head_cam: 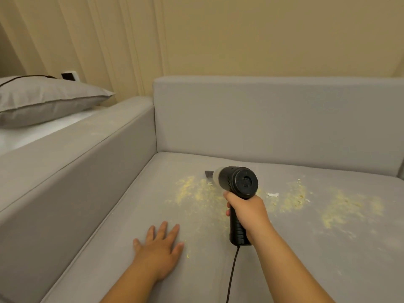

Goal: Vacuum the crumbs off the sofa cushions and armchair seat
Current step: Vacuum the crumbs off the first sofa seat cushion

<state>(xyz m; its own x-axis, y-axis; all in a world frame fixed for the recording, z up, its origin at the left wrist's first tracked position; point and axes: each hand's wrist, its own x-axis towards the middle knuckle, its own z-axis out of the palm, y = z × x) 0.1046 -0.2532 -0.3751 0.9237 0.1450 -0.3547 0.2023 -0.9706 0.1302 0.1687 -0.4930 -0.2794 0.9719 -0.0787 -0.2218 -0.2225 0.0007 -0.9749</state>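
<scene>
Your left hand (160, 251) rests flat, fingers spread, on the sofa seat cushion (113, 232), while your right hand (247, 212) wraps the light, rigid handheld vacuum (237, 182) by its handle, nozzle over loose, easily scattered crumbs (192, 190).

No legible text, labels or numbers anywhere

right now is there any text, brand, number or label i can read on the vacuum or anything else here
None can be read.
Handheld vacuum: the round rear cap shows moulded marks, too blurred to read.
Vacuum handle, in the right hand: ribbed, no label visible.
White wall plate behind the pillow: no print to make out.
Sofa cushion, under the left hand: plain fabric with crumbs, no tag in view.
</scene>
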